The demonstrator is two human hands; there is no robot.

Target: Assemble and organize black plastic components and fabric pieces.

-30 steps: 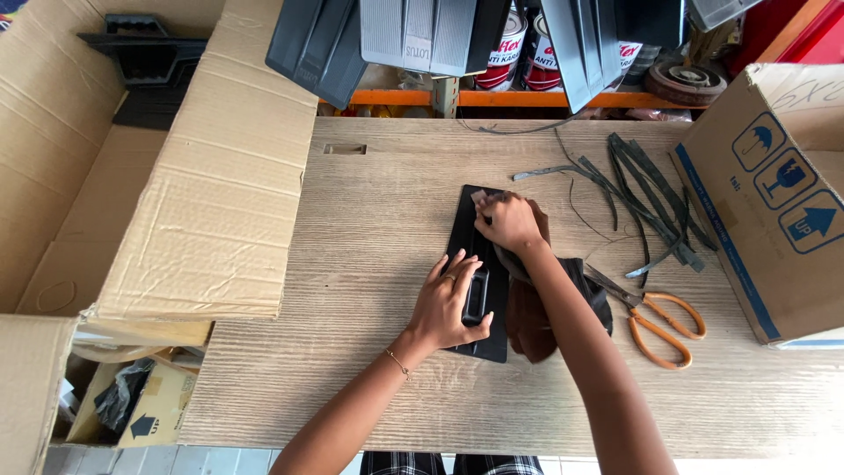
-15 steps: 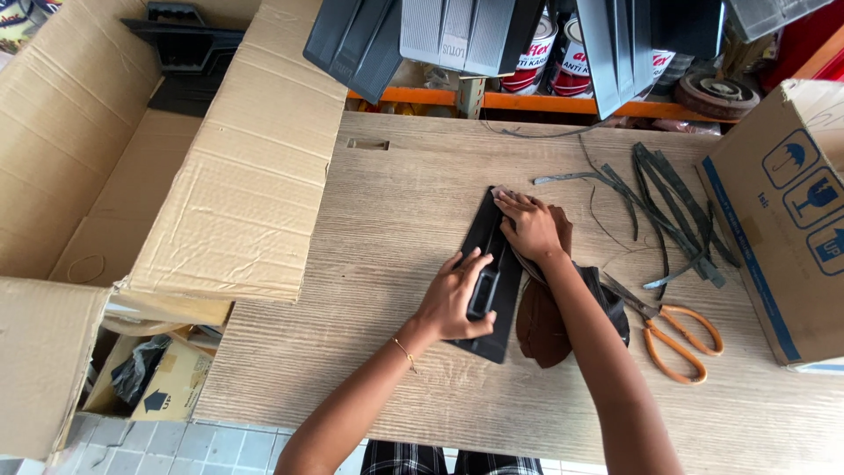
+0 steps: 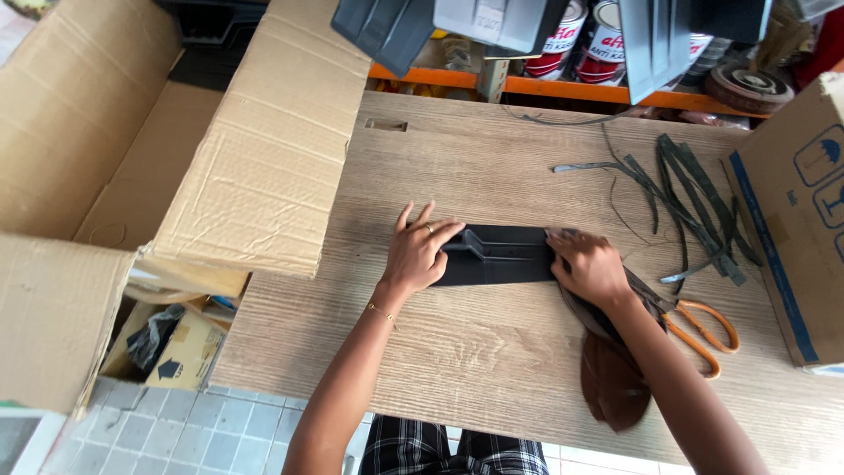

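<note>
A flat black plastic part (image 3: pixel 499 255) lies crosswise on the wooden table (image 3: pixel 457 352). My left hand (image 3: pixel 420 251) presses flat on its left end, fingers spread, a ring on one finger. My right hand (image 3: pixel 591 266) holds down its right end with a brown cloth (image 3: pixel 611 378) bunched under the palm and trailing toward the table's near edge.
Orange-handled scissors (image 3: pixel 699 327) lie right of my right arm. Black trimmed strips (image 3: pixel 681 198) are scattered at the back right. A cardboard box (image 3: pixel 796 211) stands at the right edge, a large open carton (image 3: pixel 176 167) at the left. Paint cans (image 3: pixel 585 40) and black parts sit behind.
The black part has turned from nearly lengthwise to crosswise on the table. Both hands shifted with it, left hand to its left end, right hand to its right end.
</note>
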